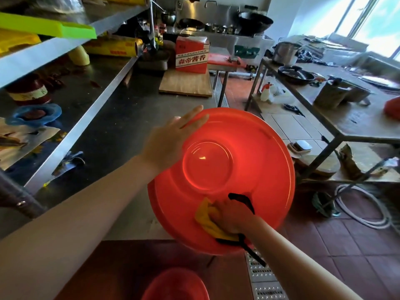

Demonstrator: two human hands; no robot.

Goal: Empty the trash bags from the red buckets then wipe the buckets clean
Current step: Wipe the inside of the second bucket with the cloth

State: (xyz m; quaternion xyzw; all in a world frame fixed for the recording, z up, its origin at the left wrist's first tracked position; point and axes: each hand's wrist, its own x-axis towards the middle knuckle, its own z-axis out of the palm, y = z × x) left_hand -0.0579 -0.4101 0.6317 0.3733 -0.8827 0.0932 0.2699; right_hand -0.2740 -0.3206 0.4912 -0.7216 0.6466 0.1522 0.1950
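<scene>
Your red bucket (220, 180), tipped mouth-up toward you, sits at the edge of the steel counter (121, 118)

Its inside glows translucent orange-red, round base plainly visible, while its outer wall and footing are hidden from you. Your right hand (231, 215) clutches a yellow cloth (205, 217) against the near inner wall; your fingers cover much of the cloth. The black handle (242, 199) is partly behind your wrist. Your left hand (173, 139) lies flat on the far rim, fingers straight. A second red bucket (175, 285) is cut off at the bottom edge
</scene>
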